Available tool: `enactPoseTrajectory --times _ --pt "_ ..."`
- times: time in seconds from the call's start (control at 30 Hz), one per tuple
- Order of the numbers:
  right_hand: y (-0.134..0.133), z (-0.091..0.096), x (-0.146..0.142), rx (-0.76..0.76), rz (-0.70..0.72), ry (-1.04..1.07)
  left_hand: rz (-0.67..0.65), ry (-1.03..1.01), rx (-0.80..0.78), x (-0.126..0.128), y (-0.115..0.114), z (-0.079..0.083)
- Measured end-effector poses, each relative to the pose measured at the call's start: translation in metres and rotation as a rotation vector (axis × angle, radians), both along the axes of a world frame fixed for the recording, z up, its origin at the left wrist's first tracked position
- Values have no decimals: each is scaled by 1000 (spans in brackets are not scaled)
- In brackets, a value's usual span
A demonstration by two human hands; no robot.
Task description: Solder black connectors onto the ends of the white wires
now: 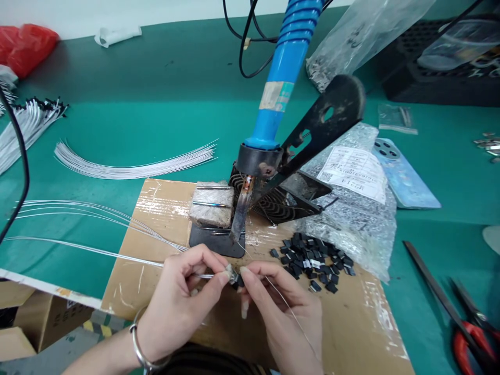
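Thin white wires point(136, 259) run in from the left to my left hand point(191, 291), whose thumb and fingers pinch their ends. My right hand point(273, 302) pinches a small black connector point(237, 282) against those ends. A thin solder wire point(291, 312) passes between the fingers of the right hand and upward. Just above both hands is the dark tip of a blue-handled soldering iron point(269, 120), held pointing down in a black stand point(320, 130). Where wire ends and connector meet is mostly covered by fingertips.
Several black connectors point(312, 260) lie heaped on the cardboard point(156, 208), right of the hands. Behind are a sponge pad point(212, 208) and a fan point(273, 200). Scissors point(453, 312), bubble wrap point(351, 224) and a phone point(408, 177) lie rightward. A white wire bundle point(133, 169) lies back left.
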State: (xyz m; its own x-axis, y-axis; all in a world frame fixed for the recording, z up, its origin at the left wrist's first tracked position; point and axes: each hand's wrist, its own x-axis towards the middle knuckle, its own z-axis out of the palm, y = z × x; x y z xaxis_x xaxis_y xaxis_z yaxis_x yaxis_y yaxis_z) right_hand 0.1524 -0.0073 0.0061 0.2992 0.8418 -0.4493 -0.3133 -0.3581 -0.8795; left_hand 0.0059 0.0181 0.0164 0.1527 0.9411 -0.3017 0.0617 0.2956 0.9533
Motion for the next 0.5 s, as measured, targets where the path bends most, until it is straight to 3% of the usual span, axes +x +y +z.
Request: enactPoseTrajectory --times 0.27,0.4,0.5 --pt "-5 -11 7 33 30 -199 55 11 -20 -3 5 -5" --pt "-10 -22 24 230 55 -480 87 73 -12 -11 12 0" --pt "-16 -28 34 409 194 -628 95 110 -3 -16 15 0"
